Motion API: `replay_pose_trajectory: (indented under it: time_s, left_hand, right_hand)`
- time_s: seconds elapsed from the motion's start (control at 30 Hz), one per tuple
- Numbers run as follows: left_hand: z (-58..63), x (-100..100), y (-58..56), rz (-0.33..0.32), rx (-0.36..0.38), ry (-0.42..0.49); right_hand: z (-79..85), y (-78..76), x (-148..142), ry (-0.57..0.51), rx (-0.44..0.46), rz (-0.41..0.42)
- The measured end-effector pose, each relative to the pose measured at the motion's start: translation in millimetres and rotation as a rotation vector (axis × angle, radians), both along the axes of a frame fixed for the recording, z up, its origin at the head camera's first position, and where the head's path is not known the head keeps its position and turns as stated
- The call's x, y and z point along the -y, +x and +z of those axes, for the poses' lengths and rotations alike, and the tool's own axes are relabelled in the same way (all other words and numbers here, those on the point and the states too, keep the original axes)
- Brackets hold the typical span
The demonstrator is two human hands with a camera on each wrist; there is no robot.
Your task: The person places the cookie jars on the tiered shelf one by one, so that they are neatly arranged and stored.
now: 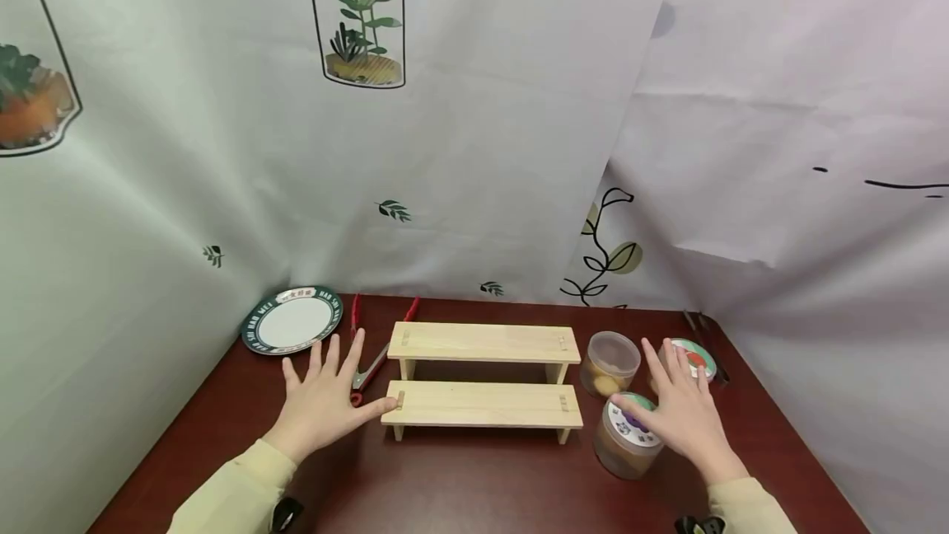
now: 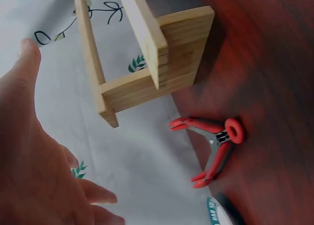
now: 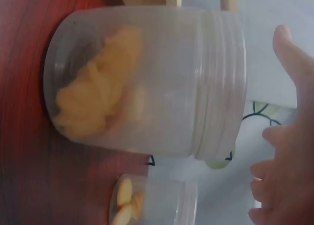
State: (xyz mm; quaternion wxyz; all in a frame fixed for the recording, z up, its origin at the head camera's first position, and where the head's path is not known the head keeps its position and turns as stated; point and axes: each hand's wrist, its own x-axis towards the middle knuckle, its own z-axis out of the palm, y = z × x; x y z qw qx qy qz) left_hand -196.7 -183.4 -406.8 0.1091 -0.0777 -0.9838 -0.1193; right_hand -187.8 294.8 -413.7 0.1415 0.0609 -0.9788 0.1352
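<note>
My left hand (image 1: 319,410) is raised with fingers spread above the table's left side, holding nothing. It is nearest the left end of a two-step wooden rack (image 1: 482,404) and the red-tipped metal tongs (image 2: 213,146), whose arms are spread apart. On the other side, my right hand (image 1: 682,410), also spread and holding nothing, hovers over the jars. Below its thumb stands a jar with a printed lid (image 1: 628,456); a clear jar (image 1: 610,363) holding yellowish pieces is behind. A third jar with a green-edged lid (image 1: 700,359) is partly hidden by the fingers.
A white plate (image 1: 295,321) with a dark green lettered rim lies at the back left. Thin dark utensils (image 1: 713,344) are at the back right, their kind unclear. Printed cloth (image 1: 474,147) encloses the dark red table (image 1: 474,493).
</note>
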Motion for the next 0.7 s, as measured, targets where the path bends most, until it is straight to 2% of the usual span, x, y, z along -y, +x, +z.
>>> replay_pose_trajectory:
  time_s: [0.37,0.57,0.7]
  left_hand:
    - [-21.5,-1,-2.4,-0.05,0.141,0.017]
    - [-29.9,-3,-8.7,-0.052,0.233,0.086]
    - [-32.9,-6,-14.2,-0.05,0.268,0.145]
  right_hand:
    - [-9.8,-16.1,-8,-0.14,0.108,0.021]
    - [-10.5,-20.6,-12,-0.21,0.138,0.037]
    - [-9.5,-22.4,-14,-0.236,0.144,0.04]
